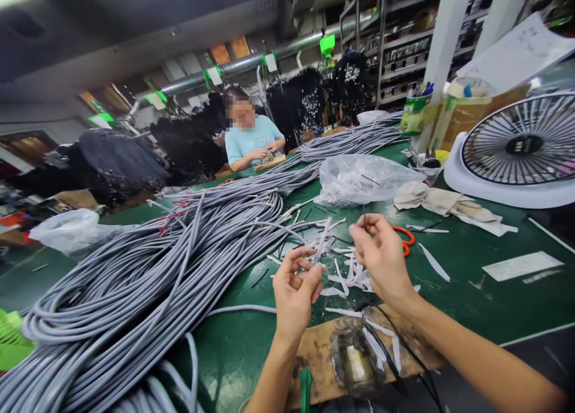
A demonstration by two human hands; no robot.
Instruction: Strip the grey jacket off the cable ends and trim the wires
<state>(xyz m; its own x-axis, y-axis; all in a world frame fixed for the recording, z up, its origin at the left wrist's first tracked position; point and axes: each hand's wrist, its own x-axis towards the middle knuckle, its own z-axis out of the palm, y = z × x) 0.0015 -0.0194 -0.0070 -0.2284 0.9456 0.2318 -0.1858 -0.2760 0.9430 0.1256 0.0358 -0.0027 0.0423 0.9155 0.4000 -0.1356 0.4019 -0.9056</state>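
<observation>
- The left hand [294,296] is closed in a pinch, thumb and fingertips grasping a narrow white strip [321,240] near its lower end.
- The strip's long axis rises up and to the right, leaning toward the right hand [381,258], which is just beside it. The left hand is the nearer of the 2.
- The strip looks thin, flat and slightly creased; its material is too small to tell.
- The right hand is also clenched, its thumb and fingers pinched on what looks like a thin black wire [363,214], held up over the table.
- Below the hands lie a loose heap of white strips [348,275] and a wooden board [317,356] crossed by a black cable [404,335].
- Orange-handled scissors [405,239] lie just right of the heap.
- Bundled grey cables [135,281] sprawl leftward across the green work table [471,293].
- Farther off are a clear plastic bag [359,179], a crumpled cloth [449,203] and a white desk fan [521,149].
- Across the table, a co-worker [251,140] in a pale blue T-shirt has both hands over a small board.
</observation>
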